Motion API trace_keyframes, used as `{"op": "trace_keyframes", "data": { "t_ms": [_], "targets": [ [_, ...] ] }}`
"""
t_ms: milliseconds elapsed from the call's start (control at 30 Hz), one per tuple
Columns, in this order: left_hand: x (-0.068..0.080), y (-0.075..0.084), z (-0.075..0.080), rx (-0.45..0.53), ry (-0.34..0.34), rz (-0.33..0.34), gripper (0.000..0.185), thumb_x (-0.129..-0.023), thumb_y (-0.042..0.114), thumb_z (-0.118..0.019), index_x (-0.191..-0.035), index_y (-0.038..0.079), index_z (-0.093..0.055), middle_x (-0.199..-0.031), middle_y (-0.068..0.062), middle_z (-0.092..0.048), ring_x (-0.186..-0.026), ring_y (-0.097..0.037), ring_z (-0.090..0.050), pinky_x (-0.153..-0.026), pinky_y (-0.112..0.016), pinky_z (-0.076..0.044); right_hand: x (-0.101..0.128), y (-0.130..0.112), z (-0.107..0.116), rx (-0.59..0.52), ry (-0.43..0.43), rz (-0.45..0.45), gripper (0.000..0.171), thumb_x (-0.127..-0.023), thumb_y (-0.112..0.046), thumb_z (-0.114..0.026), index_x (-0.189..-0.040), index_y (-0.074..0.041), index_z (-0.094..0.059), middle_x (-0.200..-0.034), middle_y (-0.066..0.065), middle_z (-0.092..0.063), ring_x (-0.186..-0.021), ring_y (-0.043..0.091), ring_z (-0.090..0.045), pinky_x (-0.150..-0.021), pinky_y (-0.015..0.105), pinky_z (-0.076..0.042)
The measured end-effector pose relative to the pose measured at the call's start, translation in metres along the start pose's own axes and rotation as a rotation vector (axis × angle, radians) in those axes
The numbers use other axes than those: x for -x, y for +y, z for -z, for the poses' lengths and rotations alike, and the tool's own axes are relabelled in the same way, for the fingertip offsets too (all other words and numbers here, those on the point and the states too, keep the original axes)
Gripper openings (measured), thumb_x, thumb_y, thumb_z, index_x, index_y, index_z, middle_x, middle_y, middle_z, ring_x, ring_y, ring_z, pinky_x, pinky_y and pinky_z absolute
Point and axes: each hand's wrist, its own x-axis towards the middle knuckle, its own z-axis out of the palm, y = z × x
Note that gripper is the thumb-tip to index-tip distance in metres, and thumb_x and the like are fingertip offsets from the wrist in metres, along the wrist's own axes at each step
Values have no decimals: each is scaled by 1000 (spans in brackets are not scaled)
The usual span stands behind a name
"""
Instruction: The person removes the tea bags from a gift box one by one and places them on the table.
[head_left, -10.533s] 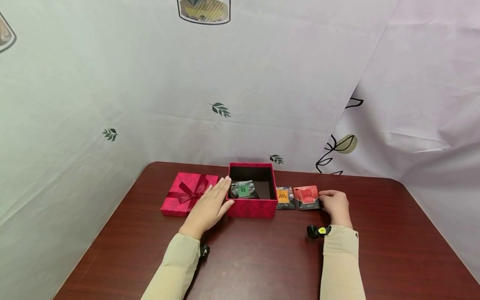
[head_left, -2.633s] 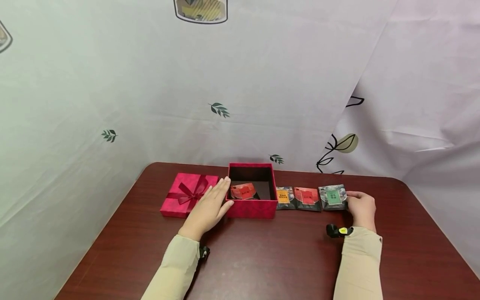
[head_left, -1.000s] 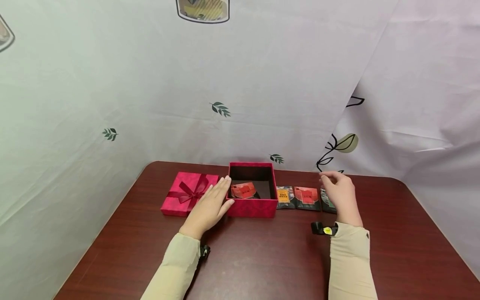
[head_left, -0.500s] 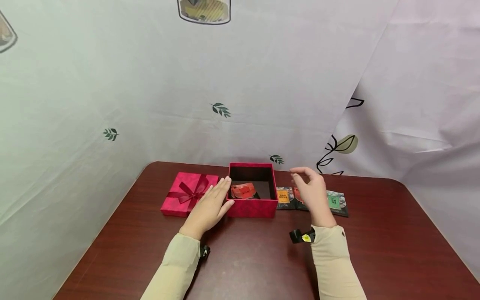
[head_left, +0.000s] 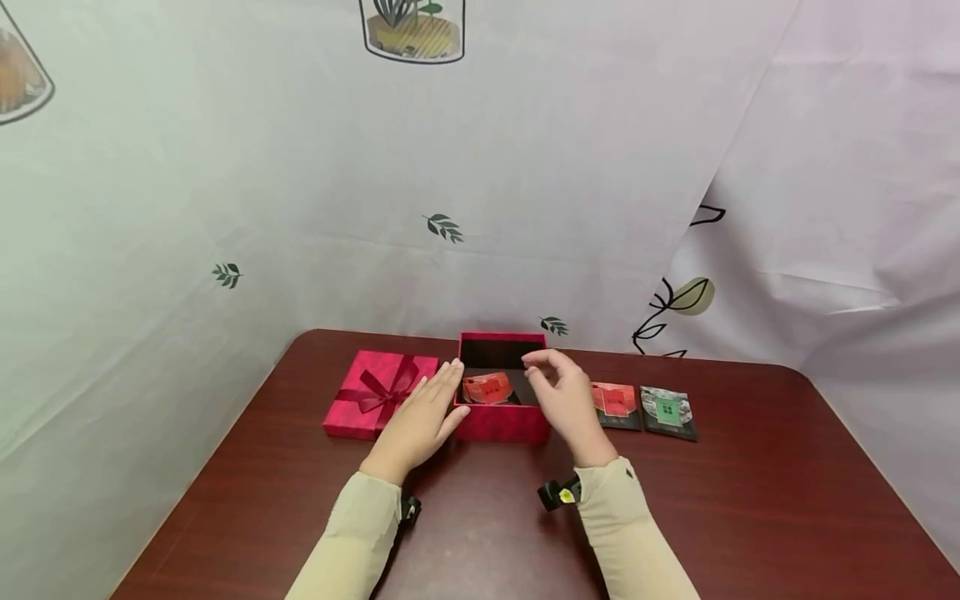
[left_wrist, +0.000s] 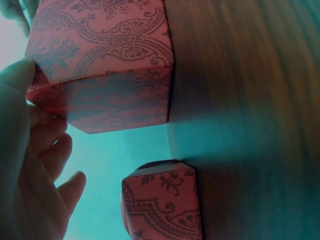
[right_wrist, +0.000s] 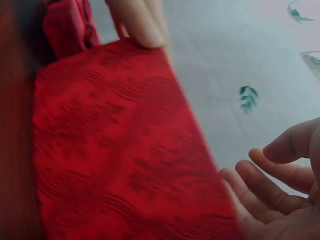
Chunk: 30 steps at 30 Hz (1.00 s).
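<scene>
My left hand (head_left: 416,429) rests against the left front corner of a red patterned gift box (head_left: 498,425), fingers straight along its side. In the left wrist view the thumb touches the front face of the box (left_wrist: 115,40). Inside the open box a red-labelled sachet (head_left: 487,388) leans near the front left. My right hand (head_left: 567,407) hovers over the box's right side, fingers loosely bent with nothing between them, as the right wrist view also shows. Right of the box lie a red-labelled sachet (head_left: 618,406) and a green-labelled sachet (head_left: 667,412); the orange-labelled one is hidden behind my right hand.
The box's lid (head_left: 358,383), tied with a dark red ribbon bow, lies left of the box, close to my left hand. A brown wooden table (head_left: 487,525) carries everything. A pale printed cloth (head_left: 337,192) hangs behind the table's back edge.
The green-labelled sachet went from the box to the right end of the row, where my right hand let it go. That hand has since moved left, over the box. My left hand stays put.
</scene>
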Motion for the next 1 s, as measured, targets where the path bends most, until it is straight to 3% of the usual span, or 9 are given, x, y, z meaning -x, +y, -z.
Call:
{"op": "trace_keyframes", "data": {
  "t_ms": [300,567,867,1000],
  "targets": [
    [3,-2,-3,7,16,0,71,-103,38,-58,-159,5,-31,-165,-12,-30,-152,-29,-26,-121,-53,-25,-15,-3,-17,97,-71,-94,21,-96,-10,-60,-112,-6,-73,-106,9,-72,-83,23,-63,-68,35,-51],
    [2,-2,-3,11,28,-12,70,-103,37,-58,-158,3,-32,-164,-13,-31,-152,-29,-26,-121,-54,-26,-37,-1,-32,222,-180,-168,25,-95,-6,-57,-114,-1,-73,-104,11,-72,-89,27,-64,-80,44,-54],
    [1,0,0,5,16,-7,70,-103,40,-57,-159,6,-30,-164,-12,-31,-152,-27,-26,-121,-52,-25,-49,5,-46,326,-242,-279,23,-98,-10,-59,-114,1,-71,-110,16,-71,-94,28,-66,-84,44,-57],
    [0,-1,-1,5,22,-10,71,-103,39,-58,-159,5,-31,-164,-12,-30,-152,-28,-26,-121,-52,-25,-52,6,-48,380,-281,-330,22,-99,-14,-60,-110,2,-71,-102,16,-71,-90,28,-66,-84,44,-56]
  ]
}}
